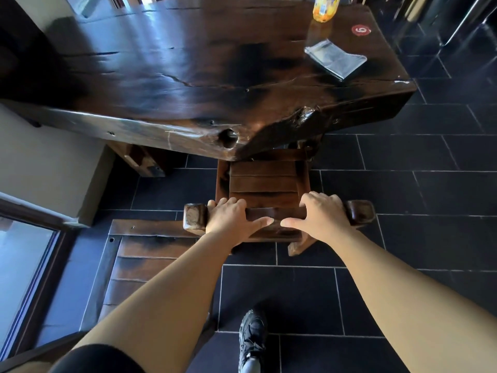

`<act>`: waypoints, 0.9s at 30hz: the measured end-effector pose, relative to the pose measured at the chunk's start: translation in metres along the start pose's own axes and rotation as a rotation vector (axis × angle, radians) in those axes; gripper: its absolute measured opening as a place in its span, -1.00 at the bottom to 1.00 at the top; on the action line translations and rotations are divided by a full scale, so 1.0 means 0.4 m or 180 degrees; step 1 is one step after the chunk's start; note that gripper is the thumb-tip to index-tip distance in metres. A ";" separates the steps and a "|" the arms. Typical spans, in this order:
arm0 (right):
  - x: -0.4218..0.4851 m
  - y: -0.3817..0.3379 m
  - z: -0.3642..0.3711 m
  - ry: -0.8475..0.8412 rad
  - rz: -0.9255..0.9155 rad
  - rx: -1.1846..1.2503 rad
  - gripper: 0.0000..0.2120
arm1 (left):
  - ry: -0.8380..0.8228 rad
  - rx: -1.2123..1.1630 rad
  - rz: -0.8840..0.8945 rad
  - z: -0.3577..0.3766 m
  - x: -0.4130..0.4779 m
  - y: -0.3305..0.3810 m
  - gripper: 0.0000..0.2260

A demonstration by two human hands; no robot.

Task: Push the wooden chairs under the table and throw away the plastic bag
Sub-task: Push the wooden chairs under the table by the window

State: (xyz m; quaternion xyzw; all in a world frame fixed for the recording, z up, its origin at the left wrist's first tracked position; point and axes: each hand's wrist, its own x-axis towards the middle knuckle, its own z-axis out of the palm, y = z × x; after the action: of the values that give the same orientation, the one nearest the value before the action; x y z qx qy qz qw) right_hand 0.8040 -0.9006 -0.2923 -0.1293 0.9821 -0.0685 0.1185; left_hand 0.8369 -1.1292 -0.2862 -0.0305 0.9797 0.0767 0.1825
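A dark wooden chair (265, 184) stands at the near edge of the thick dark wooden table (188, 76), its seat partly under the tabletop. My left hand (232, 219) grips the left part of the chair's top rail. My right hand (321, 215) grips the right part of the same rail. A second wooden chair (145, 254) stands to the left, away from the table, partly hidden by my left forearm. A flat clear plastic bag (334, 59) lies on the table's far right corner.
A yellow-orange bottle (325, 8) stands at the table's far edge beside a round red sticker (360, 30). A wall corner (53, 162) and a glass door (24, 275) are on the left. Dark tiled floor (403, 189) spreads to the right. My shoe (251, 337) is below.
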 end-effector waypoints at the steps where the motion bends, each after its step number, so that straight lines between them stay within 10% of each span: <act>1: -0.007 -0.010 -0.013 -0.0135 0.0069 0.0028 -0.26 | -0.0058 -0.0261 0.0001 -0.010 -0.004 -0.001 -0.29; 4: -0.049 -0.047 -0.049 -0.0242 0.0144 0.0136 -0.29 | -0.0086 -0.0782 0.0053 -0.037 -0.033 -0.011 -0.52; 27: -0.794 -0.329 -0.243 -0.0317 -0.0150 0.0568 -0.35 | 0.0472 -0.0213 0.0297 -0.098 -0.877 -0.049 -0.53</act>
State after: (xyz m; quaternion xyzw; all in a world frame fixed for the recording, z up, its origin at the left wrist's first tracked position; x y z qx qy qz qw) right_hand 1.1091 -0.9308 -0.1086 -0.1445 0.9617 -0.1519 0.1765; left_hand 1.1514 -1.1435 -0.1256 0.0035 0.9878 0.1153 0.1046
